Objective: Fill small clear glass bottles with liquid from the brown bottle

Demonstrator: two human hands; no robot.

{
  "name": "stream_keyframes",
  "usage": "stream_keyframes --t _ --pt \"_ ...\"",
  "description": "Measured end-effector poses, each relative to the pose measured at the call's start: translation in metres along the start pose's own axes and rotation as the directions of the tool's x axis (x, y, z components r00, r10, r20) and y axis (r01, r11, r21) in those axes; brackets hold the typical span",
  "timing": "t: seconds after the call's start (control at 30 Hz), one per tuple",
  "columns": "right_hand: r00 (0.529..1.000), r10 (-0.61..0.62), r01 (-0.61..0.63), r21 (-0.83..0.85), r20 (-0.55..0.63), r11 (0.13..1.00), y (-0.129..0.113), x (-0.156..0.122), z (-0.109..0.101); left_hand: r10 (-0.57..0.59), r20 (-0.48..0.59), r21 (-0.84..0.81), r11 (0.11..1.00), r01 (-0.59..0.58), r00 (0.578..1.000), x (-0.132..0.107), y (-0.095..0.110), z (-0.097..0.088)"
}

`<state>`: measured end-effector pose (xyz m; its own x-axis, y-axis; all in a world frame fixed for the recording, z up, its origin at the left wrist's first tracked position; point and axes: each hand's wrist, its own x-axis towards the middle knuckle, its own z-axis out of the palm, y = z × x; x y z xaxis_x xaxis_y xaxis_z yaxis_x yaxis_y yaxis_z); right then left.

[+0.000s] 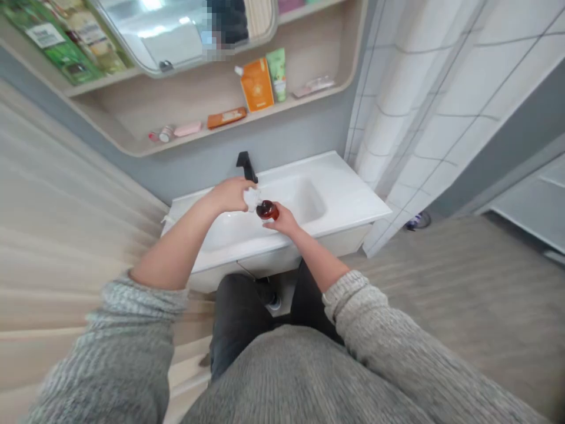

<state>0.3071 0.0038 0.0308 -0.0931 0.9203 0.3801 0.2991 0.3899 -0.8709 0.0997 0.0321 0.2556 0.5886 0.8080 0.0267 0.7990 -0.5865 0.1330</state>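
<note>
Bottle [266, 211], one: dark reddish-brown, glossy, round, apparently see-through at the side; contents we cannot tell. Held above the sink [315, 200], our right hand [286, 220] wrapped about its side. We judge it light, stiff, slippery if wet; best gripped round the body.

White wad [252, 199], one: pale, crumpled-looking, probably soft and light; pinched by our left hand [233, 195] just beside the bottle, best taken at its edge.
</note>
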Motion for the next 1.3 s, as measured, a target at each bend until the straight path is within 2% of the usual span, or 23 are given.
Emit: stream_keyframes --t 0.07,0.13,0.23,0.3,0.37,0.47,0.57,0.73,0.87,0.97,1.07,1.17,1.3 --pt "1.0 -0.007 0.007 0.015 0.012 1.0 0.001 0.0 0.0 -0.103 -0.089 -0.273 0.959 0.075 0.991 -0.01 -0.019 0.021" --pt "1.0 -0.003 0.002 0.016 0.015 1.0 0.002 0.0 -0.001 -0.266 -0.142 -0.574 0.807 0.139 0.953 -0.025 -0.033 0.049" --pt "1.0 0.03 -0.03 0.001 0.001 1.0 0.002 -0.001 -0.001 -0.442 -0.196 -0.86 0.506 0.063 0.875 -0.05 -0.047 0.097" --pt "0.999 0.051 -0.051 -0.002 -0.003 0.999 0.002 -0.001 -0.002 -0.508 -0.226 -0.922 0.386 -0.015 0.832 -0.066 -0.051 0.127" --pt "0.997 0.072 -0.072 0.001 -0.008 0.997 0.002 -0.001 -0.003 -0.569 -0.254 -0.93 0.366 -0.036 0.782 -0.077 -0.054 0.152" --pt "0.993 0.113 -0.113 -0.006 -0.021 0.994 0.002 -0.001 -0.004 -0.643 -0.266 -0.906 0.422 0.042 0.718 -0.087 -0.058 0.179" --pt "0.987 0.157 -0.158 -0.027 -0.046 0.987 0.003 0.0 -0.005 -0.678 -0.238 -0.89 0.439 0.124 0.695 -0.093 -0.061 0.198" --pt "0.979 0.182 -0.185 -0.028 -0.094 0.982 0.001 -0.001 -0.005 -0.662 -0.255 -0.873 0.471 0.126 0.704 -0.098 -0.062 0.212" --pt "0.974 0.179 -0.186 -0.04 -0.139 0.982 -0.005 0.0 -0.008 -0.636 -0.245 -0.88 0.463 0.107 0.731 -0.098 -0.061 0.209" --pt "0.965 0.18 -0.194 -0.057 -0.191 0.979 -0.004 0.002 -0.024 -0.62 -0.231 -0.88 0.462 0.11 0.75 -0.098 -0.06 0.206" --pt "0.951 0.174 -0.207 -0.108 -0.256 0.972 0.001 0.003 -0.058 -0.614 -0.222 -0.88 0.461 0.116 0.757 -0.099 -0.06 0.206" --pt "0.931 0.159 -0.219 -0.154 -0.329 0.964 0.008 0.001 -0.104 -0.613 -0.22 -0.883 0.455 0.112 0.759 -0.099 -0.06 0.208" --pt "0.881 0.155 -0.272 -0.211 -0.446 0.939 0.015 -0.006 -0.167 -0.606 -0.216 -0.888 0.448 0.104 0.765 -0.098 -0.062 0.211"
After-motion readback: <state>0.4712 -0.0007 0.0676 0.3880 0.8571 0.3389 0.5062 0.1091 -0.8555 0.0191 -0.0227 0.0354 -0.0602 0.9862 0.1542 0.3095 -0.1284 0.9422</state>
